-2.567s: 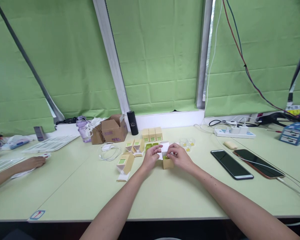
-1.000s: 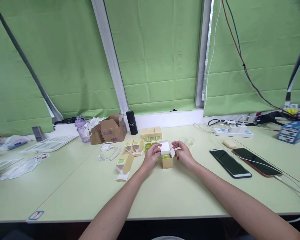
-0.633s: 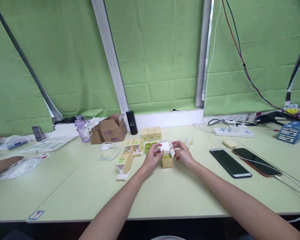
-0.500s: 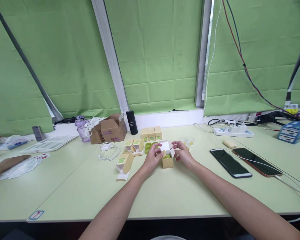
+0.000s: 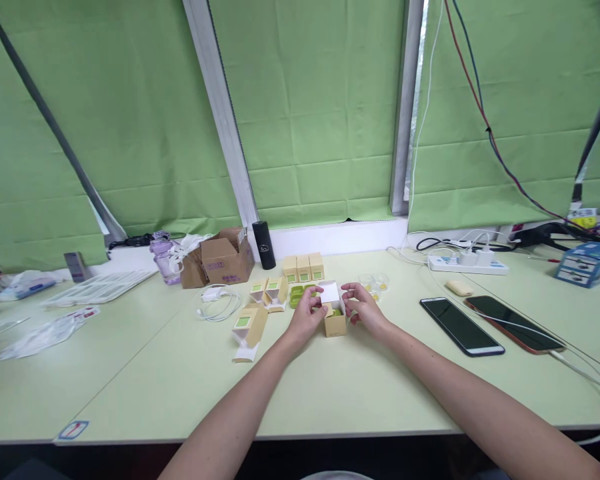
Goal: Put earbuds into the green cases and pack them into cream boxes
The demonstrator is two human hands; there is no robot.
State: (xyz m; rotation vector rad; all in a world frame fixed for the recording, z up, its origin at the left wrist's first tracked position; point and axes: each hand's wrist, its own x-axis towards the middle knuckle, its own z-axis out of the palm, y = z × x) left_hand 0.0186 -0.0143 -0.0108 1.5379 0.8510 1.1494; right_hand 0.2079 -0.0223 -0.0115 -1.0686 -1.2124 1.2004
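A small tan carton stands upright on the pale green table, its white top flaps partly folded inward over a green item inside. My left hand pinches the carton's left flap with fingers curled. My right hand presses on the right flap, fingers bent against it. Both hands touch the carton from opposite sides.
Three closed tan cartons stand behind; open cartons lie to the left, with green lidded pots and clear cups nearby. Two phones lie at right, a power strip behind. Brown cardboard boxes, a black cylinder, a white cable.
The carton's flaps have been folded further inward, and my right hand has come closer to the carton. The other person's hand at far left has left the view.
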